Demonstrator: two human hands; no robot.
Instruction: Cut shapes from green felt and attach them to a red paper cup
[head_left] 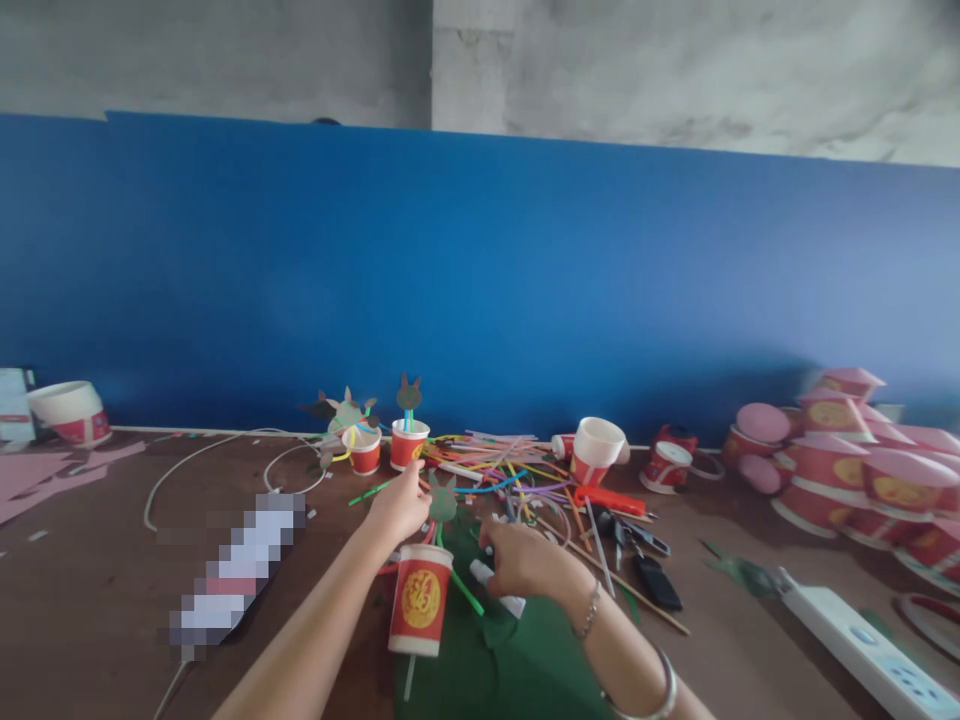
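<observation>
My left hand [401, 505] reaches forward, its fingers closed at the lower side of a red paper cup [406, 447]. That cup stands upright, with a dark cat-shaped paper head on blue-green straws above its rim. My right hand [521, 558] is low over the table, thumb and fingers apart around a white tube [481, 573]; its fingertips are partly hidden. Between my forearms a red cup with a gold emblem [420, 600] stands upside down. A green cat-shaped paper head [442, 500] is behind it, near a green straw [469, 592].
Another red cup [365, 456] holds more paper heads. Coloured straws [495, 455] lie heaped at the back, near a white-topped cup [596, 455], a red cutter [611, 500] and keys [656, 580]. Stacked red cups [832, 475] and a power strip [870, 640] occupy the right. Green paper [525, 670] lies in front.
</observation>
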